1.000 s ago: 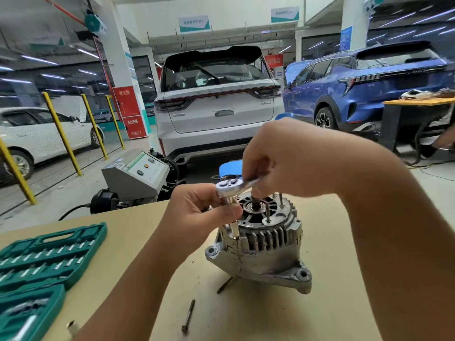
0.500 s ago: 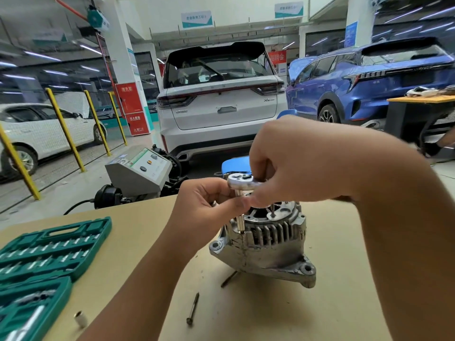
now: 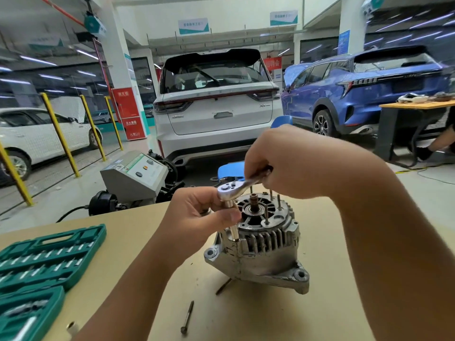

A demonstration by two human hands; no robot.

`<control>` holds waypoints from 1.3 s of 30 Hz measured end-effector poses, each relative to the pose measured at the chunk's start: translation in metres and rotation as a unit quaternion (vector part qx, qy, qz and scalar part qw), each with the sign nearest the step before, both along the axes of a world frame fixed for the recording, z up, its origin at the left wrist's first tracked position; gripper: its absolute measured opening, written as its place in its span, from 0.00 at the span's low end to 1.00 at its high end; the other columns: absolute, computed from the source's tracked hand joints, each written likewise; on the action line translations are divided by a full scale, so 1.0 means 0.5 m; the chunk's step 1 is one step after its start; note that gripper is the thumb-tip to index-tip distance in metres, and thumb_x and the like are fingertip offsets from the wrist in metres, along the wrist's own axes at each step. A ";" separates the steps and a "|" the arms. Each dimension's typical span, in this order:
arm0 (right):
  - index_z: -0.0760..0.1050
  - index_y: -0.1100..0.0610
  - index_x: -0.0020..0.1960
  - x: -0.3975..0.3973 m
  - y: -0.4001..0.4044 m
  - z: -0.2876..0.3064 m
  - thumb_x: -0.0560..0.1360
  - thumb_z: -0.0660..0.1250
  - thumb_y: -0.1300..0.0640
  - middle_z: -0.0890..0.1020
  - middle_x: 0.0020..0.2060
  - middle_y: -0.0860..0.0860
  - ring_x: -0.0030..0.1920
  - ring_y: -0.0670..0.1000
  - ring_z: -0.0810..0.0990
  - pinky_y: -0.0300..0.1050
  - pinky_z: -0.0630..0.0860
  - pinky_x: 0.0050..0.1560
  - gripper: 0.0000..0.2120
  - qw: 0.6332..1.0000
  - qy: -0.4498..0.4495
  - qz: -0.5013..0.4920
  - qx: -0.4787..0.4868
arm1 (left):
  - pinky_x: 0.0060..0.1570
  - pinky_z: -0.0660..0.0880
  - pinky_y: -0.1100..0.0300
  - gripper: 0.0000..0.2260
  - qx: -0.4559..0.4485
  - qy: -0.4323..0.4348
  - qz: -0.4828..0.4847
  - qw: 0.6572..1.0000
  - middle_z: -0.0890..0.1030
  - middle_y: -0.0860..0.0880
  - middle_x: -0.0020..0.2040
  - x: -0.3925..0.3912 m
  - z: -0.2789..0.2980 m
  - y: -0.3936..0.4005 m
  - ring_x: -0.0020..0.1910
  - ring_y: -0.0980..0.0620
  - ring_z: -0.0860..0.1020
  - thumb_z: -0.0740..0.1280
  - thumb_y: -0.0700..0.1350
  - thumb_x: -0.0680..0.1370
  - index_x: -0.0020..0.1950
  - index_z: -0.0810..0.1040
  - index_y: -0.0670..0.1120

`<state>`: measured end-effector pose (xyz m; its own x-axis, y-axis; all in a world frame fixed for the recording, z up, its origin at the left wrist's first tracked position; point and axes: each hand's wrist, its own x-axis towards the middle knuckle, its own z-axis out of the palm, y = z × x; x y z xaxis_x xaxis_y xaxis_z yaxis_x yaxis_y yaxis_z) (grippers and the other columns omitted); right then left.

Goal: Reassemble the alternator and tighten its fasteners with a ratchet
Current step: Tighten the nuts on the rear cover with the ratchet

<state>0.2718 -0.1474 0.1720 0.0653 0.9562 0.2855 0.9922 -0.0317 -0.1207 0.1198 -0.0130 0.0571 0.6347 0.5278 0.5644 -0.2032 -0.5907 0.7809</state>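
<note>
The silver alternator stands on the tan table, rotor shaft and several thin studs pointing up. A chrome ratchet with a socket extension stands upright on a fastener at the alternator's left rim. My left hand pinches the extension just under the ratchet head. My right hand grips the ratchet handle, above and behind the alternator. One long bolt lies loose on the table in front; another pokes out from under the housing.
An open green socket case lies at the table's left edge, a small loose socket near it. Beyond the table stand a grey machine, a blue chair, parked cars and yellow posts.
My right hand has swung the ratchet handle back and to the right, uncovering the alternator's top. My left hand keeps its hold on the extension. The camera moved slightly.
</note>
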 end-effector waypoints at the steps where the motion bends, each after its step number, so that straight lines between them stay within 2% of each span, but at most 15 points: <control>1: 0.82 0.48 0.44 -0.005 0.007 -0.004 0.75 0.67 0.62 0.81 0.37 0.45 0.39 0.48 0.79 0.44 0.80 0.39 0.10 1.000 -0.009 0.000 0.002 | 0.44 0.82 0.45 0.08 -0.004 -0.002 0.003 1.000 0.86 0.43 0.39 0.001 -0.001 -0.001 0.42 0.36 0.83 0.77 0.50 0.69 0.45 0.88 0.49; 4: 0.82 0.51 0.39 -0.015 -0.002 -0.005 0.73 0.72 0.52 0.80 0.29 0.45 0.28 0.44 0.76 0.35 0.69 0.25 0.05 0.999 -0.047 0.024 -0.016 | 0.48 0.82 0.38 0.08 0.004 -0.011 0.009 1.000 0.87 0.42 0.42 0.013 -0.004 -0.005 0.44 0.34 0.84 0.76 0.48 0.71 0.49 0.89 0.49; 6: 0.83 0.49 0.39 -0.008 -0.021 0.004 0.70 0.74 0.48 0.80 0.27 0.40 0.27 0.40 0.78 0.33 0.71 0.26 0.05 0.998 -0.022 0.032 -0.040 | 0.50 0.80 0.33 0.10 0.008 -0.003 -0.013 1.000 0.86 0.39 0.45 0.013 -0.004 -0.004 0.46 0.31 0.82 0.77 0.48 0.72 0.52 0.88 0.48; 9: 0.84 0.46 0.47 0.005 -0.021 0.006 0.74 0.73 0.55 0.84 0.36 0.42 0.38 0.42 0.81 0.42 0.81 0.41 0.04 0.999 0.037 0.020 -0.029 | 0.45 0.83 0.45 0.09 0.003 0.006 -0.022 1.000 0.85 0.43 0.41 0.002 0.003 -0.003 0.42 0.40 0.82 0.78 0.50 0.71 0.48 0.88 0.49; 12: 0.84 0.51 0.43 0.001 -0.008 0.001 0.74 0.70 0.59 0.83 0.34 0.48 0.37 0.49 0.81 0.47 0.82 0.39 0.05 1.000 -0.013 0.004 0.007 | 0.43 0.81 0.52 0.08 -0.008 0.003 -0.013 1.000 0.85 0.43 0.39 0.003 0.002 -0.005 0.41 0.41 0.83 0.77 0.51 0.70 0.45 0.88 0.48; 16: 0.83 0.50 0.38 0.002 -0.038 0.012 0.67 0.75 0.45 0.82 0.28 0.42 0.27 0.40 0.78 0.42 0.80 0.32 0.09 0.995 0.022 0.055 -0.083 | 0.48 0.82 0.36 0.10 0.004 -0.003 -0.010 1.000 0.86 0.40 0.41 0.009 -0.003 -0.004 0.43 0.31 0.82 0.77 0.51 0.70 0.48 0.88 0.48; 18: 0.83 0.45 0.43 0.008 -0.030 0.011 0.71 0.74 0.51 0.83 0.32 0.42 0.32 0.40 0.80 0.41 0.79 0.34 0.02 0.997 0.032 0.043 -0.061 | 0.45 0.83 0.43 0.09 -0.002 -0.001 -0.016 1.000 0.85 0.41 0.40 0.001 0.001 -0.002 0.43 0.35 0.83 0.78 0.50 0.69 0.47 0.88 0.49; 20: 0.84 0.45 0.48 0.013 -0.008 0.002 0.75 0.70 0.59 0.82 0.37 0.43 0.38 0.45 0.80 0.40 0.78 0.36 0.10 1.000 0.013 0.008 -0.016 | 0.43 0.81 0.53 0.08 -0.011 0.001 -0.021 1.000 0.85 0.43 0.39 -0.002 0.003 -0.001 0.41 0.41 0.84 0.77 0.50 0.69 0.45 0.88 0.49; 22: 0.84 0.49 0.46 0.013 -0.002 0.000 0.75 0.71 0.57 0.81 0.34 0.45 0.35 0.46 0.79 0.40 0.74 0.32 0.04 1.000 0.009 -0.001 -0.009 | 0.42 0.80 0.57 0.08 -0.012 0.000 -0.011 1.000 0.86 0.45 0.39 0.005 0.002 -0.003 0.41 0.44 0.85 0.76 0.50 0.69 0.45 0.88 0.49; 27: 0.82 0.48 0.43 0.014 -0.024 0.008 0.70 0.75 0.50 0.84 0.32 0.44 0.32 0.43 0.82 0.40 0.77 0.33 0.04 0.995 0.033 0.028 -0.094 | 0.46 0.82 0.42 0.09 0.003 -0.001 -0.010 1.000 0.86 0.42 0.41 0.012 -0.003 -0.002 0.43 0.34 0.83 0.77 0.50 0.70 0.48 0.88 0.48; 30: 0.82 0.46 0.46 0.010 0.002 -0.003 0.75 0.70 0.59 0.82 0.40 0.45 0.40 0.49 0.80 0.43 0.76 0.37 0.08 1.000 -0.003 -0.017 0.005 | 0.42 0.81 0.53 0.07 -0.028 -0.004 -0.037 0.999 0.84 0.45 0.38 -0.001 0.002 0.001 0.41 0.40 0.83 0.77 0.48 0.69 0.44 0.88 0.48; 32: 0.84 0.47 0.47 0.006 0.003 -0.003 0.73 0.73 0.51 0.83 0.37 0.45 0.37 0.47 0.81 0.41 0.74 0.32 0.03 1.000 0.003 0.003 0.004 | 0.43 0.81 0.54 0.07 -0.028 -0.002 -0.036 0.999 0.85 0.46 0.39 0.002 0.002 0.001 0.42 0.42 0.83 0.76 0.48 0.69 0.46 0.88 0.49; 34: 0.83 0.48 0.45 0.008 -0.013 0.002 0.71 0.76 0.45 0.84 0.31 0.44 0.31 0.43 0.83 0.40 0.74 0.31 0.07 0.996 0.049 0.035 -0.072 | 0.48 0.83 0.42 0.09 -0.013 -0.003 -0.030 0.999 0.86 0.41 0.43 0.010 -0.002 0.000 0.45 0.36 0.84 0.76 0.47 0.71 0.50 0.88 0.48; 36: 0.82 0.46 0.47 0.012 -0.023 0.006 0.71 0.76 0.50 0.84 0.31 0.41 0.31 0.41 0.82 0.40 0.76 0.33 0.06 0.994 0.059 0.040 -0.088 | 0.52 0.81 0.34 0.10 -0.004 -0.004 -0.024 1.000 0.86 0.39 0.44 0.012 -0.003 0.001 0.45 0.32 0.83 0.77 0.48 0.71 0.51 0.88 0.48; 39: 0.84 0.43 0.51 0.012 -0.005 0.000 0.76 0.69 0.62 0.82 0.39 0.42 0.41 0.45 0.80 0.43 0.79 0.41 0.14 1.000 0.012 -0.006 -0.009 | 0.46 0.83 0.46 0.07 -0.012 0.002 -0.029 1.000 0.85 0.46 0.38 0.006 -0.001 0.004 0.41 0.37 0.83 0.77 0.50 0.70 0.45 0.88 0.50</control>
<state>0.2777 -0.1497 0.1721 0.0827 0.9601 0.2670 0.9886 -0.0452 -0.1435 0.1225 -0.0111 0.0566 0.6667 0.5041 0.5490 -0.2325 -0.5591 0.7958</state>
